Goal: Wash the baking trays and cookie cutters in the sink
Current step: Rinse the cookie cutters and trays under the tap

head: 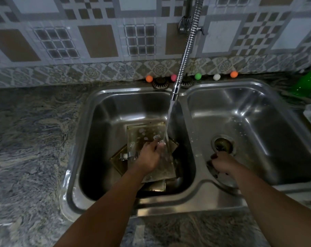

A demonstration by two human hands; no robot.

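Several baking trays (pixel 147 134) lie stacked crookedly in the left basin of a double steel sink (pixel 182 198); they look glassy and yellowish, square-cornered with shallow rims, and the top one carries white blotches of foam across its far half. The lower trays stick out at odd angles, one corner showing to the left and another edge near the front wall of the basin. A metal cookie cutter (pixel 127 155), a thin bent band of shiny strip, rests on the left part of the stack, just beside the left wrist. The left hand (pixel 150 155) reaches down over the top tray with its fingers (pixel 161 142) held under the stream of water (pixel 169 122); they seem to pinch something small and pale, though the splash blurs it too much to name. The water falls from a ribbed, flexible chrome faucet (pixel 186 50) that comes down from the tiled wall (pixel 97 41) and ends above the divider between the basins. The right hand (pixel 222 164) is in the right basin, near its front left corner, its fingers curled around a small metal piece, probably another cutter, only partly seen. Just beyond it sits the drain (pixel 223 145). Along the back ledge stand small coloured balls (pixel 149 78) in orange, pink, green and white. A mottled grey stone table (pixel 30 148) surrounds the sink, with a green object (pixel 306 84) at the far right.
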